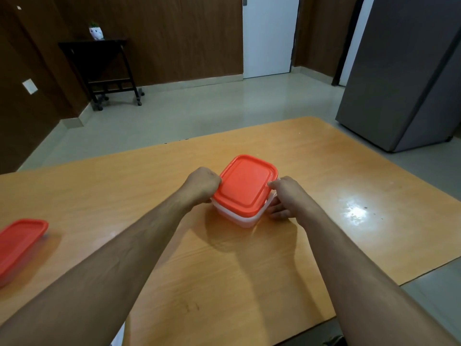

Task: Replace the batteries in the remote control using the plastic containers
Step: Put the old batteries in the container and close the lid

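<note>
While two hands, left hand (203, 182), right hand (287, 196), grip one container (245, 186), second container (20, 242) apart.

Home dining room – fridge (409, 71), wood table (299, 171) (panelled walls)

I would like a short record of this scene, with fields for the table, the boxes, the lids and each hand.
surface: wooden table
middle box: clear plastic box, red lid on top
second box: at the left edge of the table, red-lidded box, partly cut off by the view
left hand: left hand gripping the left side of the red lid
right hand: right hand on the right side, thumb at the lid edge, fingers against the box wall
remote and batteries: not visible
</note>
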